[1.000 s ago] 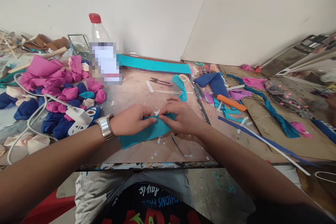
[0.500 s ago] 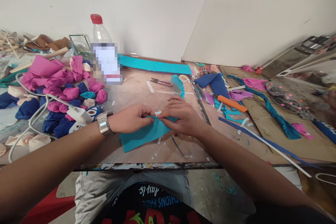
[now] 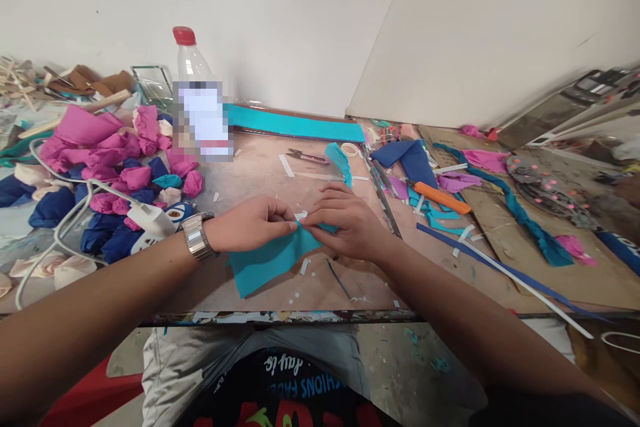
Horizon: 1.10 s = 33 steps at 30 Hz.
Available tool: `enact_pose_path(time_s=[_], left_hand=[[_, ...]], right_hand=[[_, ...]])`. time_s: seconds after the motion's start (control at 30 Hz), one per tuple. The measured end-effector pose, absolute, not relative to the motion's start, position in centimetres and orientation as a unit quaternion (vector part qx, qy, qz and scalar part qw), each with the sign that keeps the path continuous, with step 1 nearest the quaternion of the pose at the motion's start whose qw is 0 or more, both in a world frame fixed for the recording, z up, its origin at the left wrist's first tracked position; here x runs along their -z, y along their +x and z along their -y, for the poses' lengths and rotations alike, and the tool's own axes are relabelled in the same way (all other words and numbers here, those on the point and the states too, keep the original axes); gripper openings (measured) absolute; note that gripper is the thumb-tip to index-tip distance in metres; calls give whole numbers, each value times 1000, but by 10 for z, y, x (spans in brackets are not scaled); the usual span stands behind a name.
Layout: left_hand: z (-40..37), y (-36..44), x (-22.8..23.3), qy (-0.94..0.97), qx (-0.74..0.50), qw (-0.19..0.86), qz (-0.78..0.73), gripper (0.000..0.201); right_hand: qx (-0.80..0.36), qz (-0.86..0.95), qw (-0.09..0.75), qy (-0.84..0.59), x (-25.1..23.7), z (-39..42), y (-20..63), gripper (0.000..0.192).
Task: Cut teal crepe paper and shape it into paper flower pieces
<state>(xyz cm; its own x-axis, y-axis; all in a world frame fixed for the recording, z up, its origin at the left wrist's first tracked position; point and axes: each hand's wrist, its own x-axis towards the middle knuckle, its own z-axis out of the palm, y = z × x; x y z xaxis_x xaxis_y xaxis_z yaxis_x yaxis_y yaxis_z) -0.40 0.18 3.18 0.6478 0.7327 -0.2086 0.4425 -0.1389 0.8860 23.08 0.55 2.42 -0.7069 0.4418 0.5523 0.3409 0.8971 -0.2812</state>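
Both hands meet at the middle of the worktable (image 3: 260,167), and the pinch is on. The left hand (image 3: 247,223) has thumb and forefinger closed on the upper edge of the teal felt piece (image 3: 267,260); the right hand (image 3: 350,223) comes in from three o'clock, its fingertips pressed together on that same edge, touching the left's. The felt lies flat on the table below the knuckles, trailing towards seven o'clock, close to the near table edge.

Where could it slip? The grip looks small, fingertips only on a thin edge, so any uneven pull may let the fold spring open or crease crooked. The loose tail towards seven o'clock is unweighted; a tug could drag it across the little white scraps (image 3: 304,265) lying just beside it, and they may cling to the felt.

At twelve o'clock from the hands lie the small snips (image 3: 307,156), near enough that a forward reach could brush them. At ten o'clock the white cable (image 3: 75,213) loops past the pile of pink and blue fabric rolls (image 3: 120,180), just beside the left wrist with its watch (image 3: 197,235); a swing of the forearm could catch it. The bottle (image 3: 197,100) stands tall at eleven o'clock, well apart. The orange cutter (image 3: 440,197) rests at two o'clock, out of the way.
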Motion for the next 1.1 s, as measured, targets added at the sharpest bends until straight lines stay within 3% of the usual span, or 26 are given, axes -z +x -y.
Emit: enact_pose_path(time_s=[0.53,0.73,1.1], left_hand=[[-3,-4,-29,755,-151,502,-393,42],[0,-1,-27,747,-179,510,-387,32],[9,1,-33,815,-218,371,-389,24]], right_hand=[[-84,921,317,-210,-24,-7,232,11],[-102,917,305,-236,-23,-6,231,7],[-102,912,296,-263,-22,-5,229,8]])
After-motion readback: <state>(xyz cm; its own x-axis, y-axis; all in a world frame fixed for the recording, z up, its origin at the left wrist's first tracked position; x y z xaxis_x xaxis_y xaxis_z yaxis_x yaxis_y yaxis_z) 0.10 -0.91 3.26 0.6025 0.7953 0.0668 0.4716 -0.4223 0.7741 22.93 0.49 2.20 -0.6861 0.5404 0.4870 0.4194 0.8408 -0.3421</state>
